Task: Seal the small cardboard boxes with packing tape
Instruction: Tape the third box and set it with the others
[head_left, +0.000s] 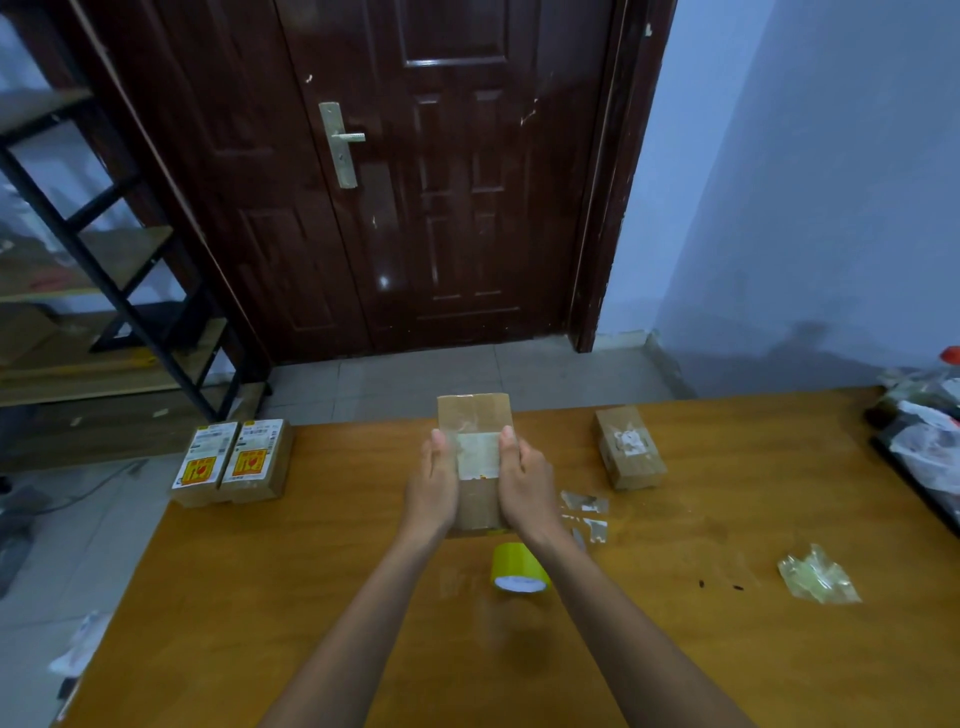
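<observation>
Nearest you, the tape roll (519, 569) sat on the table (260, 597), likely kept within reach. Beyond it, your left hand (434, 486) and right hand (522, 480) clasped the cardboard box (475, 415) between curled fingers, presumably steadying it; its long axis pointed away toward the door (415, 182).

Four small cardboard boxes — one held (475, 457), two labelled side by side (203, 462) (255, 460), one apart (629, 447) — one roll of tape (519, 567), two hands (434, 486) (524, 480), one crumpled plastic wrapper (816, 576).
</observation>
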